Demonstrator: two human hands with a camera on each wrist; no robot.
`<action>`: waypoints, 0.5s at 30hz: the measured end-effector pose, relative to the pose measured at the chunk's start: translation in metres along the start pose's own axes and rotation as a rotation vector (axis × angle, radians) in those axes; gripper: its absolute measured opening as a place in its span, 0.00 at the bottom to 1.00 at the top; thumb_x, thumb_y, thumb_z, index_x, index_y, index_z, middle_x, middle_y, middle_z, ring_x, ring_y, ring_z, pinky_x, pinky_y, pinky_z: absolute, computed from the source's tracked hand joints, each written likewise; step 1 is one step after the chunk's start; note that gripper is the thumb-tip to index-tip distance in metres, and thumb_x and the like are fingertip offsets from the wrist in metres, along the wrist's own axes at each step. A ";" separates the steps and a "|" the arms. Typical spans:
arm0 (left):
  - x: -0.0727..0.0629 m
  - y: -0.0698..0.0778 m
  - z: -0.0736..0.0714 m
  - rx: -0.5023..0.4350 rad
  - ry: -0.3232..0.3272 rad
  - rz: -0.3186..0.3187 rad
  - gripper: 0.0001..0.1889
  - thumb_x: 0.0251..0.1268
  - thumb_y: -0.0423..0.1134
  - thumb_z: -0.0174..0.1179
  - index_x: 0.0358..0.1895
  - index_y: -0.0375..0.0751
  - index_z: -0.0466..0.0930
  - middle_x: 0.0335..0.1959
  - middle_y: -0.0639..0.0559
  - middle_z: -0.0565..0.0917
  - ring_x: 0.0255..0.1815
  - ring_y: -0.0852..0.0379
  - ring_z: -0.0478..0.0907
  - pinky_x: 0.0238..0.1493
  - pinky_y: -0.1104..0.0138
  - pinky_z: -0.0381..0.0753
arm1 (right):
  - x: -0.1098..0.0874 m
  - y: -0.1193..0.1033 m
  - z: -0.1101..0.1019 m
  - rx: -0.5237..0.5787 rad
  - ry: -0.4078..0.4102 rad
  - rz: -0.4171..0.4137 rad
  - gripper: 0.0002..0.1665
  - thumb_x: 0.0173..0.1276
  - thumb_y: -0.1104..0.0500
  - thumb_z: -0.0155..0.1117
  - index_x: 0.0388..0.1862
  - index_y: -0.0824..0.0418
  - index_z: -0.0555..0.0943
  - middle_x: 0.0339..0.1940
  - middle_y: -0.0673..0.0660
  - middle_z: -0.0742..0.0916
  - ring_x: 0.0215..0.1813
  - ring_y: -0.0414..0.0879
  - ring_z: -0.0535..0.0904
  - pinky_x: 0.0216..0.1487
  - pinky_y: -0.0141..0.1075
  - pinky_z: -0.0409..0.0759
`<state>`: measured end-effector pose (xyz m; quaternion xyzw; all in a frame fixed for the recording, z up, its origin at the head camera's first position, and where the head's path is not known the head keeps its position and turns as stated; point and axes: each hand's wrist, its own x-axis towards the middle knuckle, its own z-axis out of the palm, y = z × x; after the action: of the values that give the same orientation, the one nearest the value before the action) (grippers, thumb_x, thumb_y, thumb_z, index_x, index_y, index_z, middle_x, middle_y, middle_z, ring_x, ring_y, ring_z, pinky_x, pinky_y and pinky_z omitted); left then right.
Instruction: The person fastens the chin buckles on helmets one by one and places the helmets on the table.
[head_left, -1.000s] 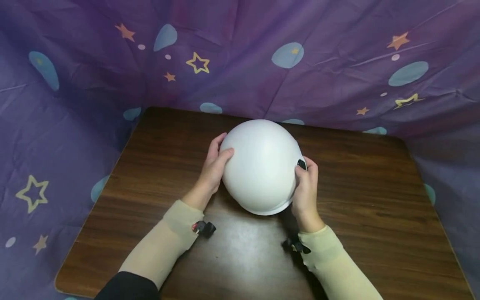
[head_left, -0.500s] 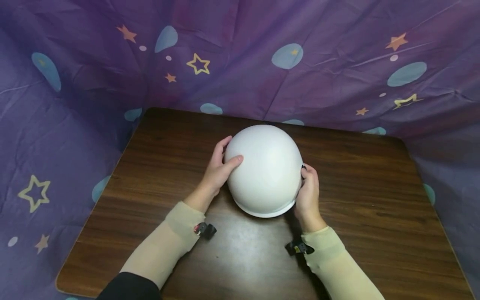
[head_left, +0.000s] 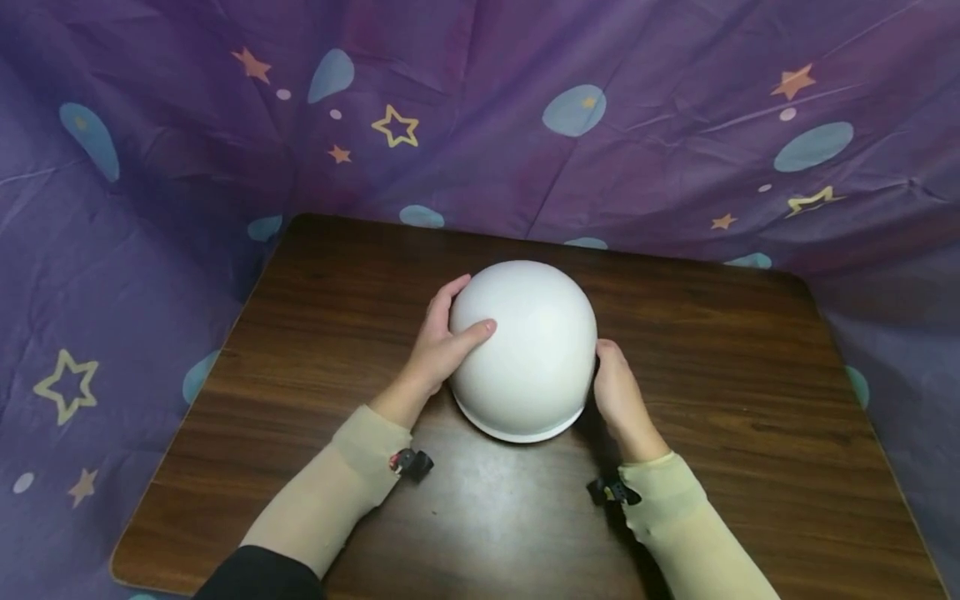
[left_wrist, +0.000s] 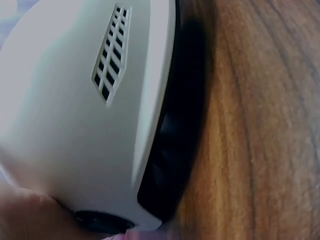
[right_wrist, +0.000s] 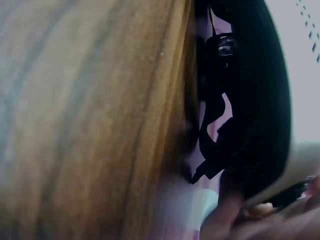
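Note:
A white helmet [head_left: 528, 350] stands dome up over the middle of the table in the head view. My left hand [head_left: 442, 343] grips its left side, thumb laid over the shell. At the right edge my right hand [head_left: 619, 393] holds the helmet, its fingers partly hidden behind the shell. The left wrist view shows a slatted vent [left_wrist: 111, 55], a dark lower rim and a round black fitting [left_wrist: 102, 221] near the hand. In the right wrist view black straps [right_wrist: 215, 112] with a buckle [right_wrist: 226, 46] hang under the helmet, and blurred fingers touch its rim.
The brown wooden table [head_left: 720, 400] has rounded corners. A purple curtain [head_left: 480, 167] with stars and drops hangs behind it and along both sides. Small black wrist cameras [head_left: 411, 463] sit on both sleeves.
The helmet has turned and tipped slightly, coming a little nearer to me. Its black fitting on the right has gone out of sight. My right hand has shifted down and outward along the edge.

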<state>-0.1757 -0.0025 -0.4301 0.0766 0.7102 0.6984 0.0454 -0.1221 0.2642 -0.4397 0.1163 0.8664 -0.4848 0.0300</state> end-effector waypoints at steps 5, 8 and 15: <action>-0.001 -0.002 0.004 0.058 0.011 0.020 0.45 0.63 0.45 0.72 0.83 0.50 0.63 0.80 0.43 0.61 0.76 0.39 0.64 0.71 0.36 0.67 | -0.001 -0.001 -0.003 -0.169 -0.042 0.019 0.38 0.92 0.49 0.27 0.82 0.78 0.59 0.81 0.78 0.64 0.83 0.71 0.54 0.83 0.60 0.48; -0.001 -0.002 0.006 0.075 0.013 0.033 0.45 0.62 0.44 0.73 0.83 0.50 0.64 0.80 0.43 0.61 0.76 0.39 0.64 0.72 0.37 0.67 | -0.002 -0.001 -0.003 -0.029 -0.029 0.105 0.44 0.90 0.41 0.28 0.81 0.76 0.62 0.79 0.77 0.65 0.82 0.70 0.56 0.83 0.59 0.49; -0.002 -0.002 0.008 0.119 0.016 0.029 0.45 0.61 0.46 0.75 0.82 0.52 0.66 0.80 0.45 0.62 0.77 0.41 0.62 0.72 0.37 0.66 | 0.000 0.004 -0.005 0.199 -0.142 0.182 0.41 0.90 0.41 0.27 0.86 0.68 0.59 0.87 0.67 0.57 0.82 0.60 0.53 0.70 0.56 0.65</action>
<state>-0.1722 0.0047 -0.4321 0.0840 0.7495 0.6562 0.0247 -0.1209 0.2705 -0.4400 0.1622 0.7955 -0.5707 0.1232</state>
